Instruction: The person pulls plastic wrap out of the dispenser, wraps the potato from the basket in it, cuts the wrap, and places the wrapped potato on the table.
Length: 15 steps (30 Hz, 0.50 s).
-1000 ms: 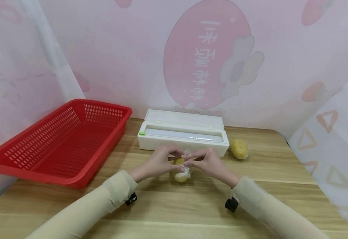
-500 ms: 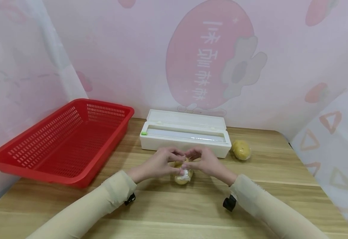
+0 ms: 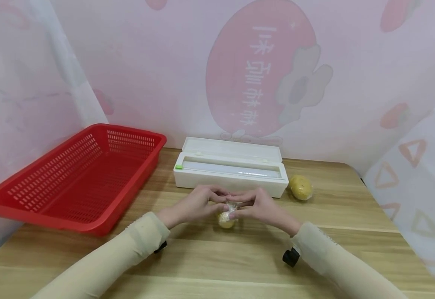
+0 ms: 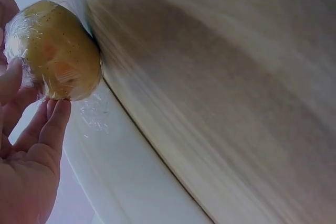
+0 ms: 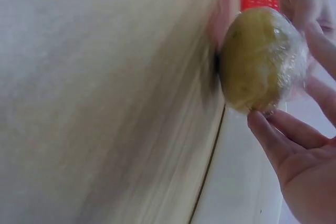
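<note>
In the middle of the table, a potato (image 3: 226, 224) sits wrapped in clear cling film (image 5: 291, 59). My left hand (image 3: 196, 205) holds it from the left, with thumb and fingertips against the film. From the right, my right hand (image 3: 264, 209) grips the same potato and its film, fingertips on the far side and thumb nearer me. Both hands' fingers meet over its top in the head view. The wrist views show the film bunched on the upper side, between the thumbs and fingers. Part of the potato is hidden behind the hands.
Just behind the hands stands a white cling film dispenser (image 3: 228, 182) with its lid (image 3: 232, 148) raised and a roll inside. A second wrapped potato (image 3: 301, 187) lies at its right end. A red plastic basket (image 3: 107, 226) stands on the left.
The fingers of both hands have shifted over the film on the potato, and the right fingers have straightened a little across its top. The potato stays in nearly the same place.
</note>
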Each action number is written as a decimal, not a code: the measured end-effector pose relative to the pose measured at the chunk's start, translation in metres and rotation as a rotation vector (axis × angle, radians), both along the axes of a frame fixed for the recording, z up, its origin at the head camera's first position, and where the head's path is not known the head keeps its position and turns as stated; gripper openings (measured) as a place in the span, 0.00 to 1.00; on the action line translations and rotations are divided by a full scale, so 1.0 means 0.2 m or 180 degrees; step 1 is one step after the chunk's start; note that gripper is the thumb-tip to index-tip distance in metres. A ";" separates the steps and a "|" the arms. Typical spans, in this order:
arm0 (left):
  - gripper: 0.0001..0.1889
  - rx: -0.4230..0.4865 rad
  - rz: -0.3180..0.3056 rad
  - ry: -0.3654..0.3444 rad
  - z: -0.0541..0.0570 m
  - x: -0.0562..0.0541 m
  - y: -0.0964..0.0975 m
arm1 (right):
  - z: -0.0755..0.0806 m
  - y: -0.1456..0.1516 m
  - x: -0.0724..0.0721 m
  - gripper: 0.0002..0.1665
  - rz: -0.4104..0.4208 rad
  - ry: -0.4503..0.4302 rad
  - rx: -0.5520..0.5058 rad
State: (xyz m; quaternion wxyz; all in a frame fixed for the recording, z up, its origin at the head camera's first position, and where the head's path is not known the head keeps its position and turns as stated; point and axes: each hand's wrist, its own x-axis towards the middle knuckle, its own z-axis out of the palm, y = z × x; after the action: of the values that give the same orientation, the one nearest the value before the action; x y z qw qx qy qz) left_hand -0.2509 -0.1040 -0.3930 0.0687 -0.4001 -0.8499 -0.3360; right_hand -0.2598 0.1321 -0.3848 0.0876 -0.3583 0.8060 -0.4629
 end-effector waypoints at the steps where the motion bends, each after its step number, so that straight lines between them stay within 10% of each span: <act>1: 0.16 0.0024 0.0002 0.0028 0.00 0.00 0.00 | 0.00 0.00 0.00 0.30 -0.0025 0.0021 0.0024; 8: 0.15 0.0112 0.0075 0.0045 -0.01 -0.01 -0.01 | -0.01 0.01 0.00 0.40 0.0117 0.0667 0.0449; 15: 0.14 0.0119 0.0089 0.0039 -0.02 0.00 -0.02 | -0.03 0.00 0.00 0.29 0.0297 0.1089 0.0351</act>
State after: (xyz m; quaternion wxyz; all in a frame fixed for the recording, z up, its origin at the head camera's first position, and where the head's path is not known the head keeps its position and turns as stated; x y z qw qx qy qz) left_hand -0.2509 -0.1073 -0.3964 0.0860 -0.3889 -0.8485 -0.3484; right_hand -0.2606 0.1327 -0.3905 -0.0099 -0.4634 0.8158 -0.3458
